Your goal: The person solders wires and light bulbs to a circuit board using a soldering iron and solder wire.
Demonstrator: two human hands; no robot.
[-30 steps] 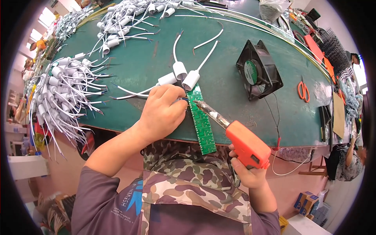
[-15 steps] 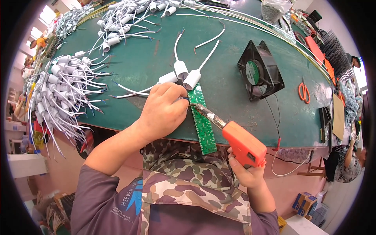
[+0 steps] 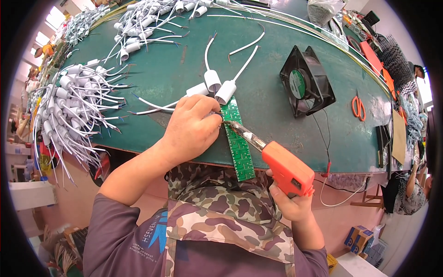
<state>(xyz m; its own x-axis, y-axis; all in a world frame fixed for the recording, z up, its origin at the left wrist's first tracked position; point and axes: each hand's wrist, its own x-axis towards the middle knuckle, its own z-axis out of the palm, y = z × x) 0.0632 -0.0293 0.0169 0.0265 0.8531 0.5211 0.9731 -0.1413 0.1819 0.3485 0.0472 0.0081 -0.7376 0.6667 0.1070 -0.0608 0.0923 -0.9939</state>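
Note:
My right hand [image 3: 291,203] grips a red soldering gun [image 3: 287,165]. Its metal tip touches the upper left part of a long green circuit board [image 3: 239,150], close to my left fingertips. My left hand [image 3: 194,124] is closed in a pinch at the board's left edge, on what looks like a thin wire, mostly hidden by the fingers. Around the board's far end lie white cylindrical caps with white cables: an upright cap [image 3: 212,81], a tilted cap [image 3: 225,92] and one on its side [image 3: 197,89]. A white cable [image 3: 154,107] runs behind my left hand.
A black fan [image 3: 307,83] stands right of the board, with orange-handled scissors [image 3: 358,108] beyond it. Heaps of capped white cables [image 3: 74,101] cover the table's left side and far edge. The board's near end overhangs the green table's edge [image 3: 194,162]. Another person [image 3: 410,194] is at far right.
Almost nothing differs. The board, caps and my left hand have shifted very slightly away from me; the soldering gun's tip stays at the same spot on the board.

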